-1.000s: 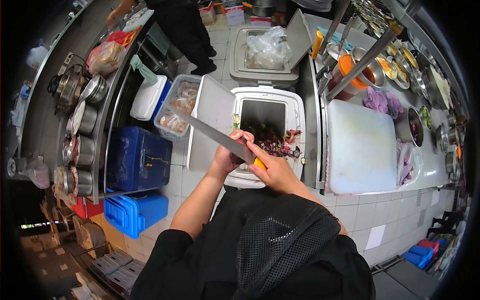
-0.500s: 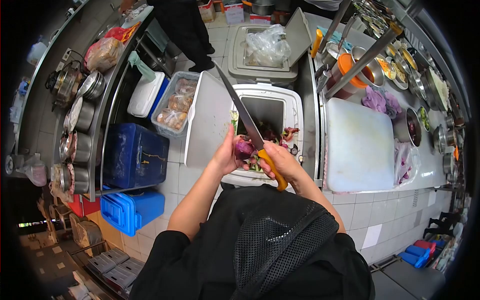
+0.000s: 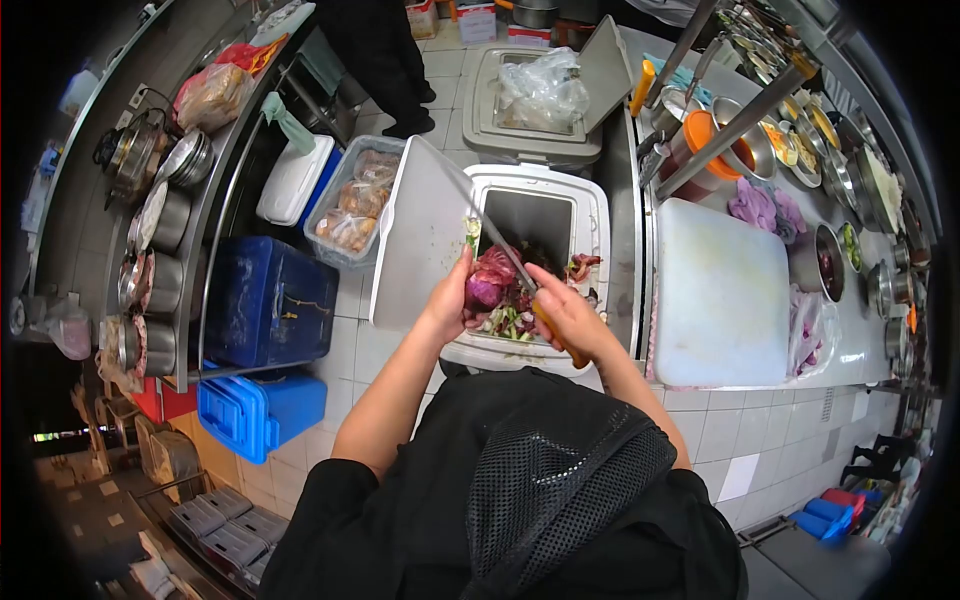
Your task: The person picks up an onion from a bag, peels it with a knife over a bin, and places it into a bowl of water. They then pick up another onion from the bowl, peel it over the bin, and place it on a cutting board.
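My left hand (image 3: 447, 300) is wrapped round a red onion (image 3: 486, 291), whose purple skin is partly loose at the top. In my right hand (image 3: 573, 318) is a large knife (image 3: 497, 237) with a yellow handle; its blade points up and to the left, edge-on and blurred, close beside the onion. Both hands are over an open white bin (image 3: 605, 225) with purple peels and green scraps (image 3: 512, 322) inside. The bin's lid (image 3: 410, 240) is swung out to the left.
To the right, a white cutting board (image 3: 720, 290) lies on a steel counter near a pot (image 3: 818, 262) and purple cloth (image 3: 765, 207). A second bin (image 3: 535, 148) stands ahead. Blue boxes (image 3: 270, 300) and a tub of bagged food (image 3: 352, 205) are left. Someone's dark-trousered legs (image 3: 375, 60) stand beyond.
The knife blade has turned from broadside to edge-on, and its handle has moved slightly right. More of the onion and its loosened skin shows above my left hand.
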{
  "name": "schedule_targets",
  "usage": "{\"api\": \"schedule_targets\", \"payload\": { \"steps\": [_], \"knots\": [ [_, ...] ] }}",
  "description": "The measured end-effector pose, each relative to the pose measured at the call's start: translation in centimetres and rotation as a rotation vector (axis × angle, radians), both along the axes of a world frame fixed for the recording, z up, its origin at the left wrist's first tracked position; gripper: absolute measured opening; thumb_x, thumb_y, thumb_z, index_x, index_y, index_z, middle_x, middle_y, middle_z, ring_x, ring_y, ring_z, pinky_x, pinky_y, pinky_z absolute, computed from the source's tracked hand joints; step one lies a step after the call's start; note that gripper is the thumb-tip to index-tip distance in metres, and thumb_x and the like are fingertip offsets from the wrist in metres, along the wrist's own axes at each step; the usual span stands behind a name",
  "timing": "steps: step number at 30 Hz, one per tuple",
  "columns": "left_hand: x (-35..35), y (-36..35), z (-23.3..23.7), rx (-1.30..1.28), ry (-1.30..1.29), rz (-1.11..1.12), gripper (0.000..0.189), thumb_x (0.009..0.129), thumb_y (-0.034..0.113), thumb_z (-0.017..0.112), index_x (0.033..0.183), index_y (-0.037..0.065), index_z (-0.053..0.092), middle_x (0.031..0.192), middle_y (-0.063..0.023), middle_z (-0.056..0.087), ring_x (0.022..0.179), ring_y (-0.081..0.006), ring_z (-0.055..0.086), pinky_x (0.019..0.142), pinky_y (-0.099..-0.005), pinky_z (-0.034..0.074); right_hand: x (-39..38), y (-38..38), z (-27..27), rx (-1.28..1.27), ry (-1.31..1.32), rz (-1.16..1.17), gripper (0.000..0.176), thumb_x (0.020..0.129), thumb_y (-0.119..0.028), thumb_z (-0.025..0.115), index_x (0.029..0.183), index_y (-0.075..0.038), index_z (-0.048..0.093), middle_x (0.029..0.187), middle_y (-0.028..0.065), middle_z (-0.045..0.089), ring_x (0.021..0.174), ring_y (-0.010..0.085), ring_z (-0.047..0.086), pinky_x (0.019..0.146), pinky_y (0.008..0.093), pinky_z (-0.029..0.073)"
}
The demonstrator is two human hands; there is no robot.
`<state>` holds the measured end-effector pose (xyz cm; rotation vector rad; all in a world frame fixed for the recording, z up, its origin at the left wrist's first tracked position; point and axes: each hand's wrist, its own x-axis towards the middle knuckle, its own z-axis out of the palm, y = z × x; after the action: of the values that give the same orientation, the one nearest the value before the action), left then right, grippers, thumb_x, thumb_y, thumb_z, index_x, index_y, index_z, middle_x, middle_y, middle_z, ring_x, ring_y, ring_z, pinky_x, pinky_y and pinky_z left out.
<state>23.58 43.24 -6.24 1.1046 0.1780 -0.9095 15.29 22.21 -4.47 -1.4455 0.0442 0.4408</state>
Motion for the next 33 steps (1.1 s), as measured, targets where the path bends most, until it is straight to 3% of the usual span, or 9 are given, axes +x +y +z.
{"api": "schedule_targets", "payload": {
  "steps": [6, 8, 10, 11, 12, 14, 20, 30, 33],
  "knots": [
    [0.1, -0.6, 0.9, 0.204, 0.025, 0.026, 0.052, 0.098, 0.058, 0.036, 0.097, 0.012, 0.061, 0.062, 0.0013, 0.056, 0.042, -0.0092, 0.044, 0.035, -0.0239, 0.029, -0.2, 1.9, 0.8, -0.069, -0.154, 0.069, 0.052, 0.100, -0.036, 0.046, 0.147, -0.015, 0.035, 0.063, 0.0005, 0.049, 0.048, 0.0080, 0.044, 0.045, 0.0234, 0.038],
    [-0.2, -0.8, 1.2, 0.236, -0.005, 0.063, 0.050, 0.099, 0.055, 0.038, 0.099, 0.011, 0.061, 0.065, 0.0014, 0.057, 0.045, -0.0082, 0.046, 0.037, -0.0235, 0.030, 0.1, 1.2, 0.7, 0.103, 0.096, -0.068, 0.052, 0.100, -0.042, 0.045, 0.144, -0.014, 0.040, 0.062, -0.0002, 0.049, 0.047, 0.0071, 0.043, 0.043, 0.0218, 0.037],
    [-0.8, -1.4, 1.8, 0.084, -0.108, 0.111, 0.053, 0.100, 0.053, 0.036, 0.108, 0.007, 0.062, 0.077, 0.0000, 0.062, 0.058, -0.0073, 0.054, 0.046, -0.0228, 0.041, 0.9, 0.2, -0.3, 0.151, 0.088, -0.077, 0.054, 0.100, -0.050, 0.039, 0.140, -0.014, 0.044, 0.062, 0.0001, 0.049, 0.045, 0.0064, 0.044, 0.040, 0.0202, 0.036],
    [-0.9, -0.9, 2.3, 0.037, -0.164, 0.027, 0.055, 0.102, 0.050, 0.034, 0.117, 0.003, 0.059, 0.089, -0.0029, 0.064, 0.072, -0.0091, 0.061, 0.063, -0.0234, 0.050, 1.1, -0.2, -1.1, 0.168, 0.163, -0.096, 0.054, 0.100, -0.050, 0.039, 0.140, -0.014, 0.044, 0.061, 0.0001, 0.049, 0.044, 0.0064, 0.044, 0.040, 0.0203, 0.036],
    [-0.6, -0.3, 1.2, 0.038, -0.161, 0.027, 0.055, 0.102, 0.050, 0.034, 0.117, 0.003, 0.059, 0.089, -0.0029, 0.064, 0.072, -0.0091, 0.061, 0.063, -0.0234, 0.050, 1.2, -0.3, -1.7, 0.186, 0.239, -0.113, 0.054, 0.100, -0.051, 0.038, 0.139, -0.014, 0.044, 0.061, 0.0001, 0.049, 0.044, 0.0065, 0.044, 0.040, 0.0205, 0.036],
    [0.3, 0.7, -2.0, -0.086, -0.161, -0.086, 0.050, 0.099, 0.045, 0.047, 0.124, 0.002, 0.053, 0.104, -0.0059, 0.062, 0.091, -0.0122, 0.061, 0.084, -0.0273, 0.050, 0.9, -0.1, -0.8, 0.152, 0.205, -0.085, 0.054, 0.100, -0.051, 0.038, 0.140, -0.014, 0.042, 0.061, 0.0001, 0.049, 0.044, 0.0065, 0.043, 0.039, 0.0207, 0.036],
    [0.1, 1.3, -1.1, -0.050, -0.455, -0.207, 0.068, 0.079, 0.028, 0.076, 0.132, 0.002, 0.042, 0.125, -0.0062, 0.051, 0.114, -0.0155, 0.050, 0.100, -0.0304, 0.040, 0.9, 0.2, -0.2, 0.146, 0.144, -0.136, 0.051, 0.102, -0.049, 0.034, 0.138, -0.014, 0.043, 0.060, 0.0017, 0.049, 0.041, 0.0077, 0.041, 0.039, 0.0206, 0.036],
    [0.8, 2.3, -0.4, 0.220, -0.776, -0.272, 0.081, 0.071, 0.022, 0.082, 0.137, 0.003, 0.040, 0.125, -0.0114, 0.050, 0.120, -0.0210, 0.048, 0.103, -0.0332, 0.038, 0.7, 0.8, 1.5, 0.178, 0.189, 0.084, 0.058, 0.101, -0.047, 0.041, 0.149, -0.015, 0.031, 0.060, 0.0037, 0.048, 0.042, 0.0088, 0.041, 0.039, 0.0222, 0.035],
    [0.5, 2.8, 1.3, 0.093, -0.773, -0.207, 0.081, 0.069, 0.019, 0.080, 0.138, 0.004, 0.040, 0.128, -0.0117, 0.049, 0.122, -0.0214, 0.047, 0.105, -0.0337, 0.037, 2.1, 0.3, -1.4, 0.126, 0.207, 0.017, 0.049, 0.101, -0.048, 0.040, 0.135, -0.013, 0.045, 0.059, 0.0023, 0.048, 0.041, 0.0087, 0.042, 0.038, 0.0222, 0.035]
  ]
}}
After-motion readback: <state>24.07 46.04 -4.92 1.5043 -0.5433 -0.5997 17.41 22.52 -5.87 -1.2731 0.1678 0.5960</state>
